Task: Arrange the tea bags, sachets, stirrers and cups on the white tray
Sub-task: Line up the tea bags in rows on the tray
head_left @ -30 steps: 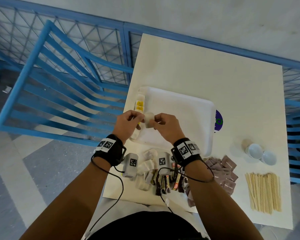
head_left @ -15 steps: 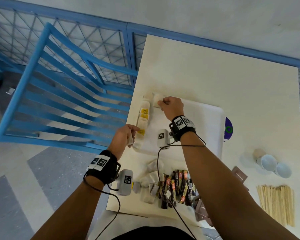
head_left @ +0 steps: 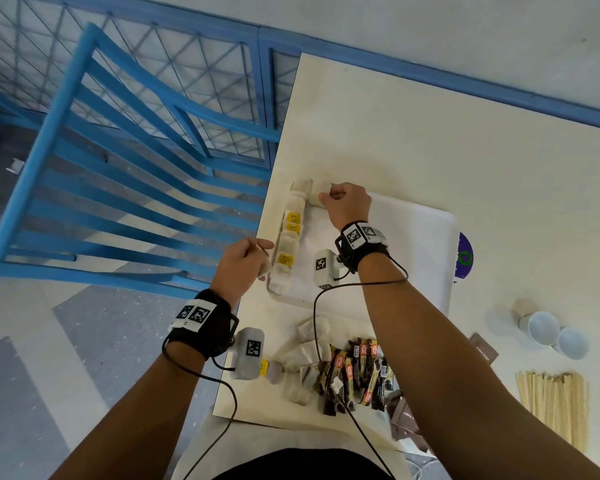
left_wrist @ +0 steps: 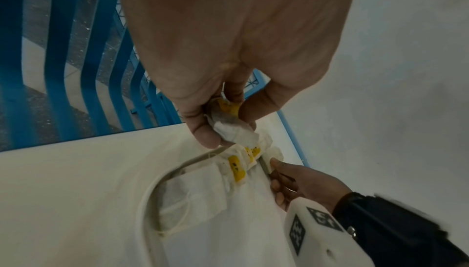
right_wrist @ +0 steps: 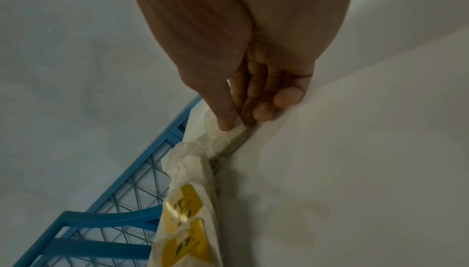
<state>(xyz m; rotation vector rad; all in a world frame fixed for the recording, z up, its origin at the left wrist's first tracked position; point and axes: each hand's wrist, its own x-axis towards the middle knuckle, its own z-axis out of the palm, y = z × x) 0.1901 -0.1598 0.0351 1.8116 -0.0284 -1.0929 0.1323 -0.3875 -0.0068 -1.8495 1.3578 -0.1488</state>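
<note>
From the head view, the right hand (head_left: 347,206) pinches a tea bag (head_left: 317,195) at the far left corner of the white tray (head_left: 413,237) on the tabletop (head_left: 430,133). The left wrist view shows the left hand (left_wrist: 228,70) gripping another tea bag (left_wrist: 233,128) just above the tray's row of tea bags (left_wrist: 241,163). In the right wrist view, the thumb (right_wrist: 223,114) and fingers seem to press the bag at the tray rim.

We list one cream table (head_left: 430,140), bearing: white tray (head_left: 426,244); loose tea bags (head_left: 309,344); dark sachets (head_left: 357,375); brown packets (head_left: 404,415); wooden stirrers (head_left: 551,403); overturned cups (head_left: 551,332); purple disc (head_left: 465,258) beside tray.
</note>
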